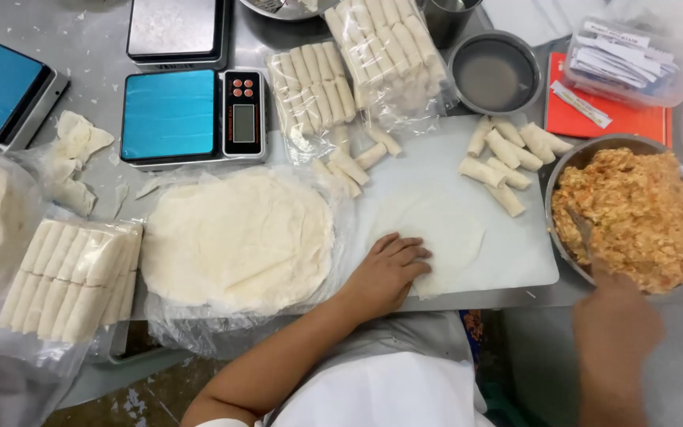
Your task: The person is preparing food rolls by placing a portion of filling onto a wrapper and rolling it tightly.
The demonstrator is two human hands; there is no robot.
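Blurred at the near right edge, the right hand [614, 332] reaches into the wide round metal bowl of orange-flecked filling [642, 217], gripping what looks like a spoon handle [583, 229]; whether the fingers are wrapped tightly around it cannot be told through the blur. Left of it, the left hand [386, 273] lies palm down with its fingers spread flat, pressing the near left edge of a thin round pale wrapper sheet [440, 237]. That sheet lies on a white rectangular cutting board [515, 261] near the middle of the scene. The left forearm runs back toward the near edge, bare, above a white garment.

Just left of the board sits a thick stack of round pale wrappers [239, 241] on clear plastic. Loose rolled pale spring rolls [503, 162] lie on the far right part of the board, and more [349, 166] lie at its far left corner. Farther away, two clear bags of packed rolls [357, 67] rest side by side. Another row of packed rolls [73, 277] lies at the near left.

A grey steel table [104, 47] carries it all, with a blue-topped digital scale [191, 115], a second blue-topped scale [5, 91] at far left, a small round metal bowl of cloudy liquid [496, 75], and a red flat folder [606, 122] under a clear tub of paper slips [626, 63].
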